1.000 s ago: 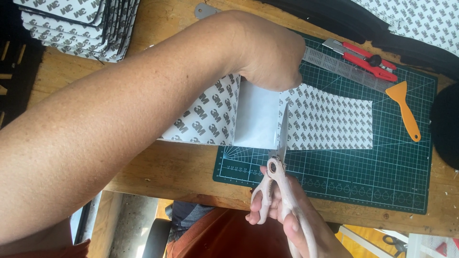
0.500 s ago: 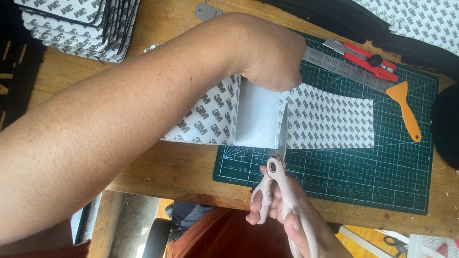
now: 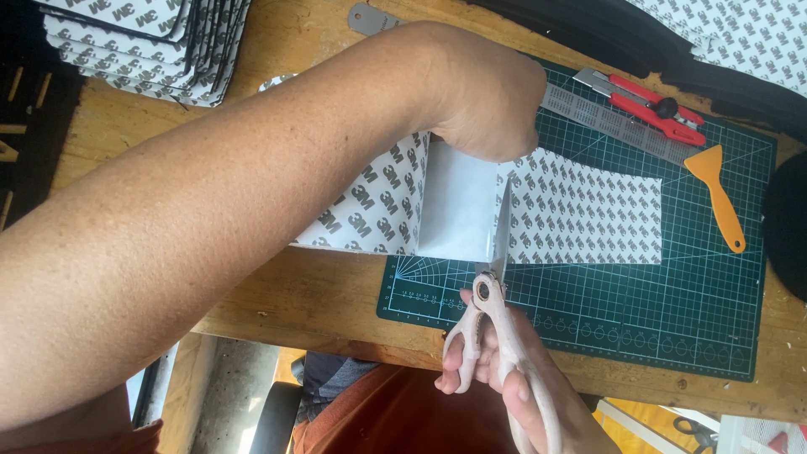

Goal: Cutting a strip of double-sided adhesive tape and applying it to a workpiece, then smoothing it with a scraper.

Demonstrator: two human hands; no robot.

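cutting into the patterned backing sheet, which lies across the near-left part of the green cutting mat and overhangs the mat's left edge onto the wooden bench. a plain white band of the sheet stands raised just left of the cut line. the pale scissors enter from the mat's near edge, blades pointing away from the body and running up into the sheet, tips hidden in the fold.

right hand: fingers closed through the scissor loops, handles drawn nearly together. left hand: reaches over from the mat's left side, curled down on the sheet's far edge and pinching it; fingertips hidden under the hand, so the exact hold cannot be made out.

compared with a second ago almost nothing has shifted: scissors at the same spot on the sheet, left hand in the same place, sheet not displaced. judgement: the cut is paused or creeping, not advancing in a clear stroke; the strip is not yet parted.

on the mat's far-right corner: a steel ruler, a red utility knife just beyond it, an orange scraper to its right. well off the mat's far-left, a stack of like sheets on the bench.
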